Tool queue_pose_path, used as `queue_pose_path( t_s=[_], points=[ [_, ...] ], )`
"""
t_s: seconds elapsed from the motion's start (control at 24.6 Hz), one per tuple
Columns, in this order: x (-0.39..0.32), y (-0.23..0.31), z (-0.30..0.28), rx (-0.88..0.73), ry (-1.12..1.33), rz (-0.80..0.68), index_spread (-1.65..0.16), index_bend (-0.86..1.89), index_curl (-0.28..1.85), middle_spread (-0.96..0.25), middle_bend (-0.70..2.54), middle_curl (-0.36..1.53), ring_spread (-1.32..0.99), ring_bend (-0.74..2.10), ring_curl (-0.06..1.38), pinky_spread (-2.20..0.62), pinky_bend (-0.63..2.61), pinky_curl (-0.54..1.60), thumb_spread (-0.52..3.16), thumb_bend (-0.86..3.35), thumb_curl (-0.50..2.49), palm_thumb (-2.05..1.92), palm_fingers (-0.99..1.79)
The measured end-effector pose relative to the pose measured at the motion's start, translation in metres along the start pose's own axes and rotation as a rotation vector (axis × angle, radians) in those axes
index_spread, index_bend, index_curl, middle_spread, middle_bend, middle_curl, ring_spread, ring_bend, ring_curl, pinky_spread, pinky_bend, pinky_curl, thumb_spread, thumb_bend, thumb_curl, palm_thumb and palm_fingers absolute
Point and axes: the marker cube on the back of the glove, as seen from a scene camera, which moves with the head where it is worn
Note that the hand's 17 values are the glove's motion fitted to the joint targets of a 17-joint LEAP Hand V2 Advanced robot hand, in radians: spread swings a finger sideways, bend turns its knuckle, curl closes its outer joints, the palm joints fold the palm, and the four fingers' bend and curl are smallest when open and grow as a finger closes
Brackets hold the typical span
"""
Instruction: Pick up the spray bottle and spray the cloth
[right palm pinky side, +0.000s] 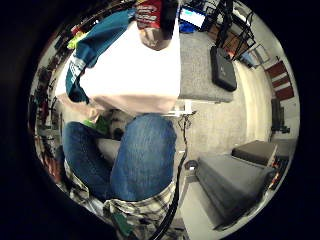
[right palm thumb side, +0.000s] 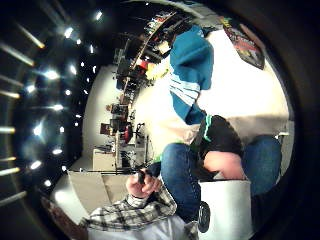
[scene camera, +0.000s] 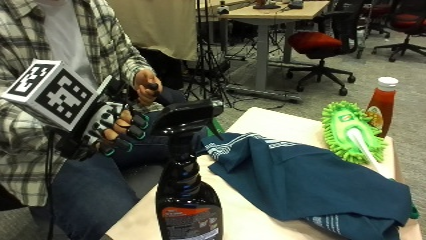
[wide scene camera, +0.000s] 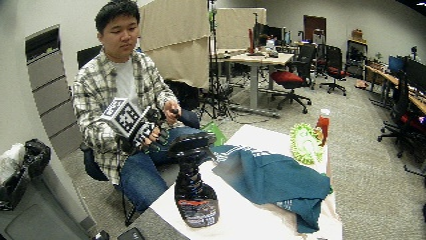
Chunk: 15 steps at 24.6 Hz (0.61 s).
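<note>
A dark plastic spray bottle (scene camera: 188, 192) with a black trigger head stands upright at the near edge of the white table (scene camera: 266, 122); the black-gloved right hand (scene camera: 113, 131) hovers just left of the trigger head, fingers loosely curled and grasping nothing; a teal cloth with white stripes (scene camera: 313, 182) lies crumpled to the right of the bottle; at the far right, a green fluffy duster (scene camera: 351, 130) lies beside a red sauce bottle with a white cap (scene camera: 382, 105); the bare hand (scene camera: 146, 86) rests near the person's lap, pinching a small dark object.
</note>
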Motion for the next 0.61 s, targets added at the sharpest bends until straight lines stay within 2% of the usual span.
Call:
queue_pose_path(
  t_s=[0.16,0.32,0.61],
  points=[
    [0.027,-0.036,-0.021,0.023,-0.058,0.058,-0.28,0.18,0.31,-0.05,0.19,0.27,0.04,0.33,0.23,0.17,0.17,0.21,1.16,0.27,0.38,0.64,0.25],
    [0.046,-0.064,-0.045,0.002,-0.094,0.035,-0.28,0.17,0.31,-0.05,0.21,0.29,0.03,0.33,0.23,0.16,0.18,0.22,1.15,0.25,0.4,0.67,0.28],
    [0.077,-0.133,-0.055,0.147,-0.409,-0.032,-0.27,0.18,0.32,-0.06,0.23,0.31,0.0,0.36,0.25,0.16,0.19,0.23,1.11,0.24,0.44,0.76,0.42]
  ],
)
